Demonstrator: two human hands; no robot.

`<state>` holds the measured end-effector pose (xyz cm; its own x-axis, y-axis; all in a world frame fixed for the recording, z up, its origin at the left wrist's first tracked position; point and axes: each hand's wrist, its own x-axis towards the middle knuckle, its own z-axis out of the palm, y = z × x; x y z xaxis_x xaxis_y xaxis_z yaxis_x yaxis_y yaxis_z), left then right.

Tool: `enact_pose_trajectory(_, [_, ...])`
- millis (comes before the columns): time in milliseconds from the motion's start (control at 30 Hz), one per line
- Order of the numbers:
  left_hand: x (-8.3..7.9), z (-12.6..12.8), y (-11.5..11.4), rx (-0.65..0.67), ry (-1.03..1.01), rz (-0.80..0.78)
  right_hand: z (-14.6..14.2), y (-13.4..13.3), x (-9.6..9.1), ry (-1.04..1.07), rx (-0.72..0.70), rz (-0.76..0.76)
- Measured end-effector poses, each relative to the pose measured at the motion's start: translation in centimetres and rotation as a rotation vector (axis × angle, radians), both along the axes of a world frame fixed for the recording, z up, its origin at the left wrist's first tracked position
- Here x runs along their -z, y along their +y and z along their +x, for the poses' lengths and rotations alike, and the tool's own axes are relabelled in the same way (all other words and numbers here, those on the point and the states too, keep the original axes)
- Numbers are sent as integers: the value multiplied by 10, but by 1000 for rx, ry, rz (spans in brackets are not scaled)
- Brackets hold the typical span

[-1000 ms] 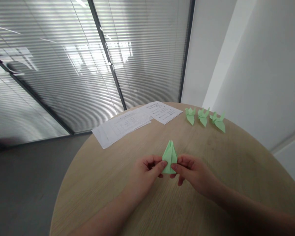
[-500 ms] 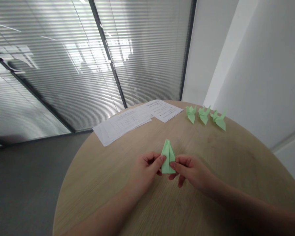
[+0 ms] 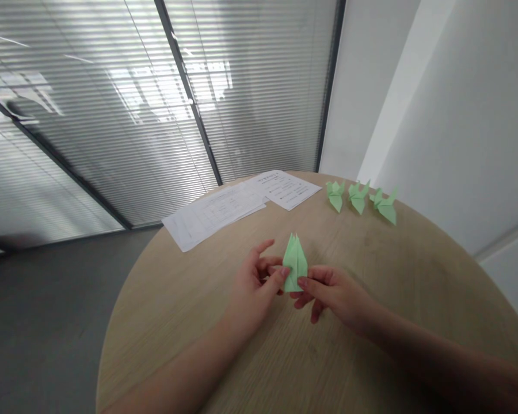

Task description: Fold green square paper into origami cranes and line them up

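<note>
Between my hands a light green folded paper [image 3: 295,261] is held up over the table, its narrow split points facing away from me. A crease or slit runs down its middle. My left hand [image 3: 259,284] pinches its lower left edge between thumb and fingers, with the index finger lifted off. On the lower right edge my right hand [image 3: 328,290] closes its thumb and index finger, the other fingers curled beneath. The back of the paper is hidden from view.
Three green origami cranes [image 3: 357,198] stand in a row near the far right edge of the round wooden table [image 3: 190,351]. Printed paper sheets [image 3: 218,214] overlap along the far left edge. Behind are a glass partition with blinds [image 3: 259,103] and a white wall [image 3: 466,115].
The folded paper has shifted slightly away from me and its lower part looks narrower. My left index finger has lifted away from it. The view has tilted a little.
</note>
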<state>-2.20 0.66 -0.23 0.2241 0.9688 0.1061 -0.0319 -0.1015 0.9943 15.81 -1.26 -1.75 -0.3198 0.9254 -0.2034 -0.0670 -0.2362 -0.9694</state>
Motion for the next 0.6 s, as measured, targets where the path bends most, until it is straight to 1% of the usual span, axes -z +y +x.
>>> enact_pose_trajectory(67, [2, -1, -1, -18, 5, 76, 1, 1, -1, 12, 31, -2])
enact_pose_trajectory(133, [3, -4, -2, 4, 104, 130, 2, 2, -2, 8, 43, 22])
enact_pose_trajectory(233, [5, -6, -4, 35, 211, 149, 2, 2, -1, -14, 44, 91])
enact_pose_trajectory(400, [0, -5, -4, 54, 165, 175, 2, 3, 2, -3, 25, 152])
enact_pose_trajectory(600, [-9, -4, -3, 173, 161, 178, 4, 3, -3, 45, -33, 129])
